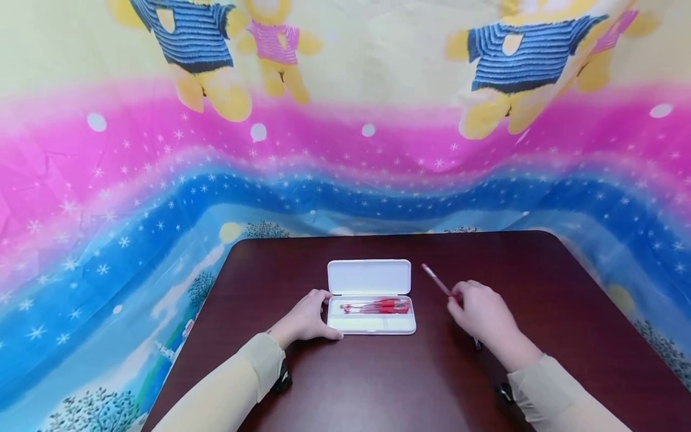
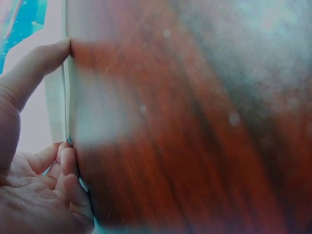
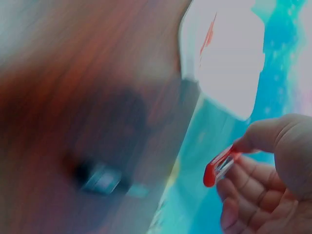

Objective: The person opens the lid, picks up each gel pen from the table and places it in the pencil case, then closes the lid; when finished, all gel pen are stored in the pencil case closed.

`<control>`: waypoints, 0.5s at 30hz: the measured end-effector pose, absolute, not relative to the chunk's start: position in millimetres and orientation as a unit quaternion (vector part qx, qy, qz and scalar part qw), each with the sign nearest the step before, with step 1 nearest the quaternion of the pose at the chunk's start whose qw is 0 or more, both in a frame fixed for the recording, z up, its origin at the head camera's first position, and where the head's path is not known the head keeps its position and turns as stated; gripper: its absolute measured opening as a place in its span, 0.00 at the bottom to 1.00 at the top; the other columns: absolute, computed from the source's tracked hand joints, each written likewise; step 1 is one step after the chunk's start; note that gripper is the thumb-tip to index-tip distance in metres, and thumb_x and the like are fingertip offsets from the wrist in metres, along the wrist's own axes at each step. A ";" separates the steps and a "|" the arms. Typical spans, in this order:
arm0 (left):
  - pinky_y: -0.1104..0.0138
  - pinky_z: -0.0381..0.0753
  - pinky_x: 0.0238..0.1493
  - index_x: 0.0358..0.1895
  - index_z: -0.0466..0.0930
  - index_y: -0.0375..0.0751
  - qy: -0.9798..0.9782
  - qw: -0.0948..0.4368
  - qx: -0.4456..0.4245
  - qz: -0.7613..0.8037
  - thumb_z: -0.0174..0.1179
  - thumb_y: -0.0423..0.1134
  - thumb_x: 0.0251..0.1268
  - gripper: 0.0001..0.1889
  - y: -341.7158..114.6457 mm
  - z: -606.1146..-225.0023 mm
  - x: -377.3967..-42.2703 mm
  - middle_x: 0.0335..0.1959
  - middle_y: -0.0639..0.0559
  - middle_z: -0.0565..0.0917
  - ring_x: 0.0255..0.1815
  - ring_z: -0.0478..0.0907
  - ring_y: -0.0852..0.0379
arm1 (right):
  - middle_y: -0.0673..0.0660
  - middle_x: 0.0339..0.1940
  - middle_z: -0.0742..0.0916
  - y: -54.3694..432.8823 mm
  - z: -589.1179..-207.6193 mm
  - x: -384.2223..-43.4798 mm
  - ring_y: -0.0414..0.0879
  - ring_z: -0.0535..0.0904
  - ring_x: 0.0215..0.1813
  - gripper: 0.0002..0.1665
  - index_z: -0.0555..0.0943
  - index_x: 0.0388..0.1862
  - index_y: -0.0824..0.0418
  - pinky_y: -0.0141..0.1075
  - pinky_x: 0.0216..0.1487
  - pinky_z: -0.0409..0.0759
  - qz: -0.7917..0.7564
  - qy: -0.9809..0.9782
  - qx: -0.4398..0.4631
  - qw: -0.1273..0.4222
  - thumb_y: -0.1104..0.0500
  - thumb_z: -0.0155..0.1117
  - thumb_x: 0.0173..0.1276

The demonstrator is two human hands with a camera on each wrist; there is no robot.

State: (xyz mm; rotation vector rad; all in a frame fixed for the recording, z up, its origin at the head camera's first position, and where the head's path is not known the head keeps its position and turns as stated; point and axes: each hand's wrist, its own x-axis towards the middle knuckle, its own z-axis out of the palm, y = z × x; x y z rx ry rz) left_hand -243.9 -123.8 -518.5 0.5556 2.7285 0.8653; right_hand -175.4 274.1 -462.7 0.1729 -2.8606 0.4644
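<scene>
A white pencil case (image 1: 369, 327) lies on the table with its lid (image 1: 369, 277) raised at the back. Several red pens (image 1: 385, 306) lie in its rear compartment. At the case's left end my left hand (image 1: 309, 318) grips it, thumb (image 2: 51, 56) on the front edge and fingers curled by the side. Right of the case, my right hand (image 1: 480, 309) pinches another red pen (image 1: 439, 283) between thumb and fingers, clear of the tabletop. This pen slants up toward the left; its red clip end (image 3: 210, 174) shows in the right wrist view.
On the dark wood table (image 1: 270, 264), a blurred black object (image 3: 100, 179) with a pale middle lies below my right hand, mostly hidden in the head view. A printed cloth (image 1: 345, 150) with bears and snowflakes hangs behind and around the table.
</scene>
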 end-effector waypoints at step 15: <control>0.57 0.83 0.60 0.67 0.77 0.38 0.928 0.106 0.193 0.299 0.89 0.57 0.42 0.48 -125.3 -519.7 -243.2 0.57 0.49 0.80 0.53 0.78 0.55 | 0.55 0.37 0.89 166.7 -479.5 -210.4 0.52 0.83 0.41 0.08 0.88 0.39 0.58 0.47 0.51 0.88 0.022 -0.961 0.248 0.122 0.58 0.80 0.68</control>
